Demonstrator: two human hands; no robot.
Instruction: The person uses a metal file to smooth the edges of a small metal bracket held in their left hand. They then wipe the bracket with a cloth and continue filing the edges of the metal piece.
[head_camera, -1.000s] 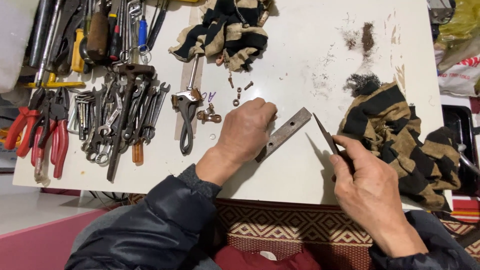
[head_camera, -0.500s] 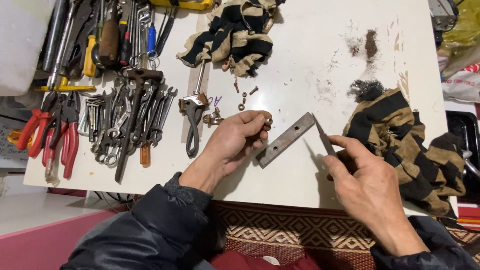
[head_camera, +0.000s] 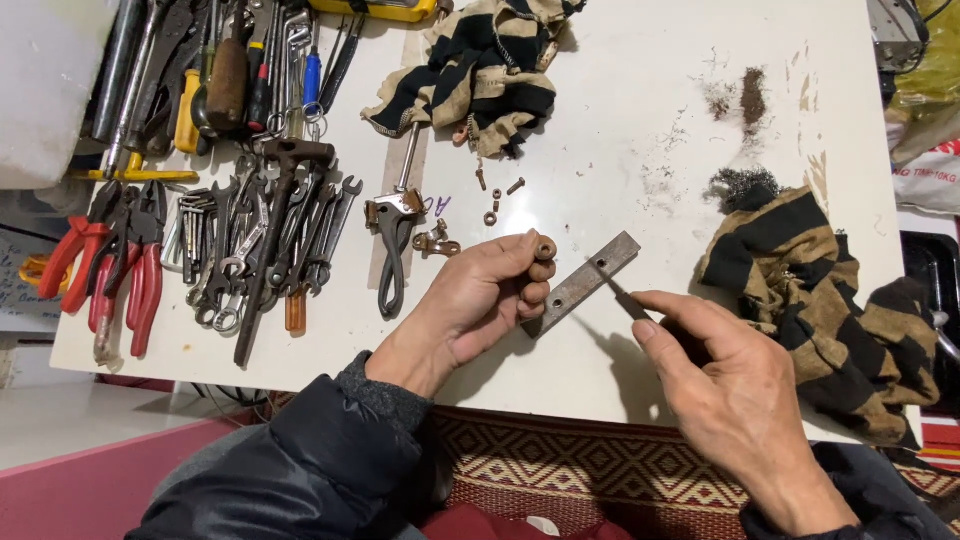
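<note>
White tabletop (head_camera: 620, 380), tools strewn to the left. His left hand (head_camera: 480, 305) pinches a small rusty nut (head_camera: 545, 247) at its fingertips, just left of the rusty flat bar (head_camera: 583, 283), which lies diagonally. His right hand (head_camera: 730, 385) grips a thin pointed tool (head_camera: 618, 293), tip touching the bar.

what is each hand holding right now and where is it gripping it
The left hand pinches a small rusty nut between thumb and fingertips. The right hand grips a thin pointed tool by its rear end.
</note>
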